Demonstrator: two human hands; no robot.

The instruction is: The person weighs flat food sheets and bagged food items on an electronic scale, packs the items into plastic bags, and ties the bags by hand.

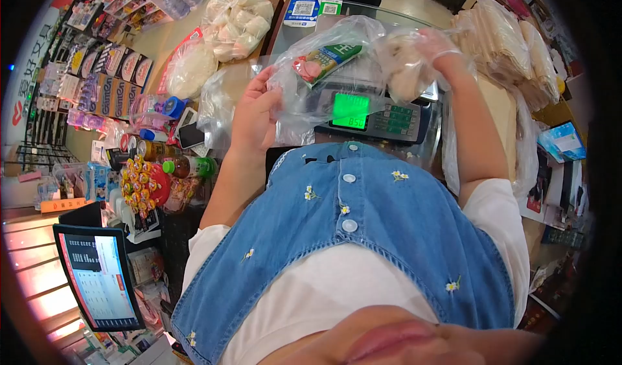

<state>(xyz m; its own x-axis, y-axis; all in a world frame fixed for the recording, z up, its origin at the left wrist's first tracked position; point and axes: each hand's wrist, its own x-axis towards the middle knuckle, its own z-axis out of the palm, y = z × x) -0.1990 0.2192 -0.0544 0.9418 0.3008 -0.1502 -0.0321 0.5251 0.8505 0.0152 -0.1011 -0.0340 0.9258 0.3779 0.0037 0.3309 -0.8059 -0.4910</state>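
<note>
My left hand (260, 105) is closed on the edge of a clear plastic bag (363, 29), fingers pinched together. Inside or behind that bag lies a green and red food packet (327, 63) with a sausage-like picture; which of the two I cannot tell. My right hand (437, 46), covered in clear plastic, grips a pale, lumpy food item (406, 67) at the right side of the bag. Clear film blurs its exact kind. Both hands are above a weighing scale (395, 122) whose green display (350, 111) is lit.
A full bag of pale wrapped pieces (238, 23) stands at the back left. Stacked plastic bags (502, 37) are at the right. Lollipops (141, 182), bottles (186, 166) and a monitor (100, 277) crowd the left. QR-code cards (312, 10) stand behind the scale.
</note>
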